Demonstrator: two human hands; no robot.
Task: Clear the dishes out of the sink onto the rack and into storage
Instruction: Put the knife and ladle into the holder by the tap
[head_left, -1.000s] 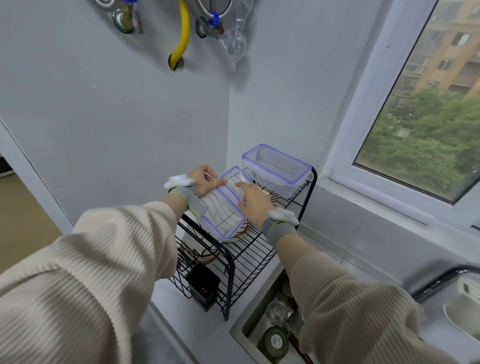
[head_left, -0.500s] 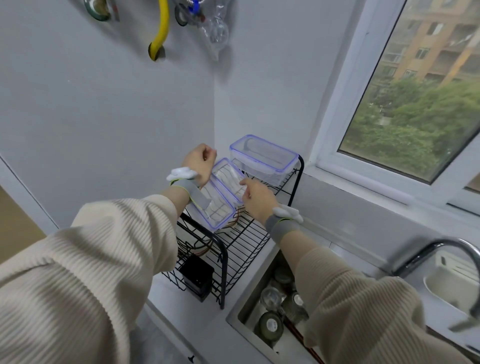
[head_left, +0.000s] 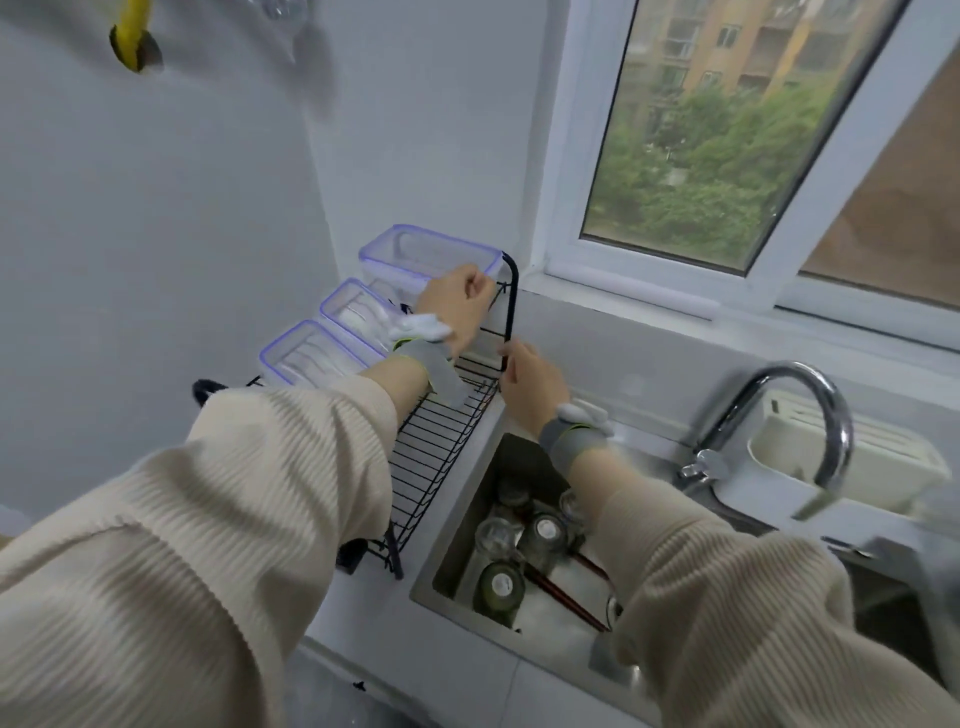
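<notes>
Curling its fingers at the near rim of the clear container (head_left: 426, 254), the left hand (head_left: 457, 306) seems to be settling it on the black rack (head_left: 441, 441) — whether it truly grips is hard to tell. The right hand (head_left: 530, 387) grips the rack's end bar. Two lids (head_left: 332, 338) lie alongside. Racking looks nearly done; next, reach down for the jars (head_left: 519, 551) left in the sink (head_left: 467, 499).

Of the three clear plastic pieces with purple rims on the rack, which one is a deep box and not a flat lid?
The deep container at the far end of the rack, beside the left hand. It has tall walls; the two lids nearer the person are flat.
</notes>
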